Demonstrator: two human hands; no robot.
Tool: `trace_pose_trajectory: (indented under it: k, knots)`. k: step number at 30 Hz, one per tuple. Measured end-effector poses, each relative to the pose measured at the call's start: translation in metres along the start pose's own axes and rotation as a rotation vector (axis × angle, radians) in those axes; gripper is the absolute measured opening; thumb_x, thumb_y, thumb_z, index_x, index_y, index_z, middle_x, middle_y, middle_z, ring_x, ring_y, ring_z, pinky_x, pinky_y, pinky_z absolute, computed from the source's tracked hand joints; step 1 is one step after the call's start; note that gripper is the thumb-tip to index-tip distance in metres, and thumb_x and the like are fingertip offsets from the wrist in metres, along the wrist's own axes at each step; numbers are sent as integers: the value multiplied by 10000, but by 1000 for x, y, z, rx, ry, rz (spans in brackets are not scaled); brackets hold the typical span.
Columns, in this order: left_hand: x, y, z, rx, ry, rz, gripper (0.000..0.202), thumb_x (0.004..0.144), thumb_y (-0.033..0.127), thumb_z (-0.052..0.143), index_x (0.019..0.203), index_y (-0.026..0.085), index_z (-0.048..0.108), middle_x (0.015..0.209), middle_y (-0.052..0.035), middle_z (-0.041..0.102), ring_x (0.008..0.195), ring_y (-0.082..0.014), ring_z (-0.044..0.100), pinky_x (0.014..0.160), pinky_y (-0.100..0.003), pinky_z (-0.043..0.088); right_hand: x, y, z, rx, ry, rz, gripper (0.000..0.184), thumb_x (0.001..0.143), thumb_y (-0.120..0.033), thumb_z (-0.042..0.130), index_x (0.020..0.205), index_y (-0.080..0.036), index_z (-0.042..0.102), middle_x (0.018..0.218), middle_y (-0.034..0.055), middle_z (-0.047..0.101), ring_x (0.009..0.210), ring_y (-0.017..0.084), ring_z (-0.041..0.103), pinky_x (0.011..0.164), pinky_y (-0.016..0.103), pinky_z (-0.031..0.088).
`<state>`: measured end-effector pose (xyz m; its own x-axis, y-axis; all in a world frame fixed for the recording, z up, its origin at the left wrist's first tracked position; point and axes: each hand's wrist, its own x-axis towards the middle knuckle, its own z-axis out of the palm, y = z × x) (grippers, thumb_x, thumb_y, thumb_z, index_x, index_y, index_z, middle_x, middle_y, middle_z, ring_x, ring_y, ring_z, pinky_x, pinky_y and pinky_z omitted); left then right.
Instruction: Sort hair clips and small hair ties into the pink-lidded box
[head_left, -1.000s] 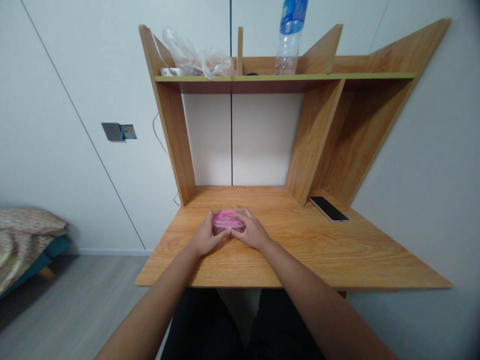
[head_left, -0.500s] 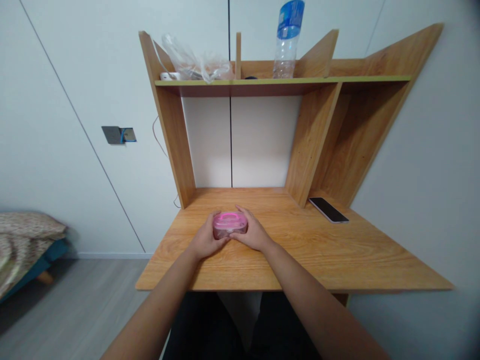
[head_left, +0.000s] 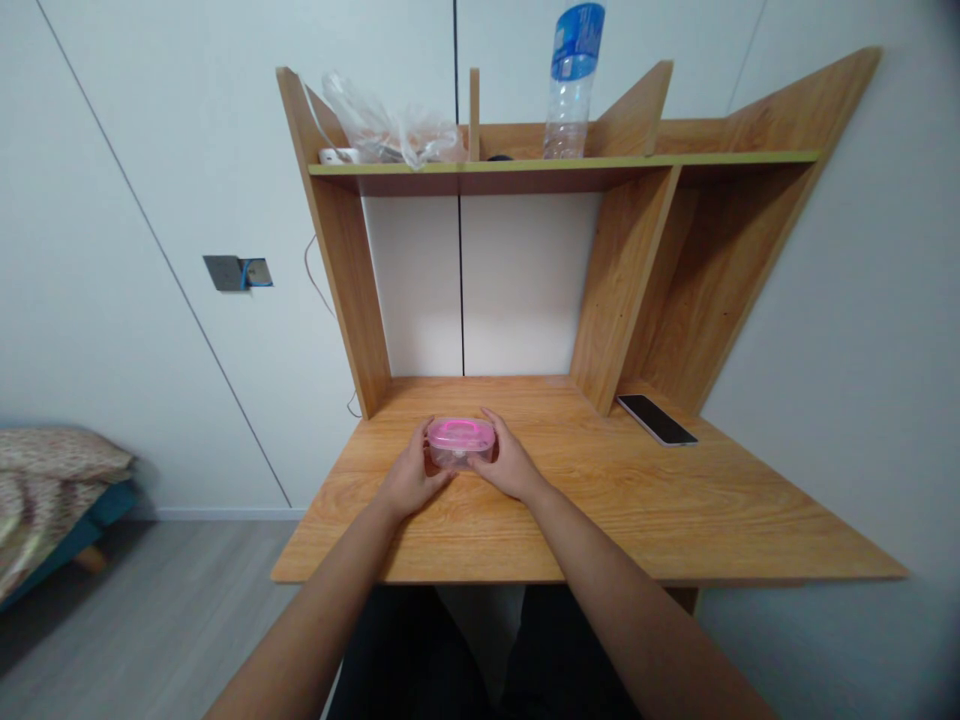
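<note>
A clear plastic box (head_left: pixel 459 448) with pink lid (head_left: pixel 460 432) sits on the table (head_left: pixel 637 510); left hand (head_left: pixel 411 480) and right hand (head_left: pixel 511 470) grip it from both sides (fingers (head_left: pixel 491 418) closed against its ends).

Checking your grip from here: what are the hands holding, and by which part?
The left hand and right hand hold a clear plastic box with a pink lid from either side, at its two ends, below the lid.

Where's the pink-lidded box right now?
In the head view, the pink-lidded plastic box sits on the wooden desk between the left hand and right hand, which touch its sides.
</note>
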<state>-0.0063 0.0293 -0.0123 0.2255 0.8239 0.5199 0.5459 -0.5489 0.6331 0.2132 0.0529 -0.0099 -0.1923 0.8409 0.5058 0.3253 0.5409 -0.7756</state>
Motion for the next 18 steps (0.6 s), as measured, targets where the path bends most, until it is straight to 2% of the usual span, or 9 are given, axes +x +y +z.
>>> trace_pose_trajectory:
  k: [5,13,18]
  knots:
    - [-1,-13,2,57,44,-63,862,826,341,689,1519,193,199,1390,-195,519,1195,-306,595,1030,-535,457,4,9,-7,-96,163,49,878,707,-236,769,1483,-252,357,1363,107,579,1199,265,596,1059,423,460]
    - [-1,-17,2,87,37,-62,788,812,309,675,1486,189,285,1324,-170,569,1142,-287,615,1007,-504,475,8,17,-24,-272,439,154,784,697,-305,779,1392,-195,433,1343,175,565,1249,335,544,1069,467,413]
    - [-2,-16,1,96,30,-64,766,812,309,671,1475,184,306,1295,-161,584,1133,-288,619,1004,-500,476,5,9,-31,-329,578,174,739,730,-352,763,1366,-165,436,1347,237,493,1318,419,435,1107,589,299]
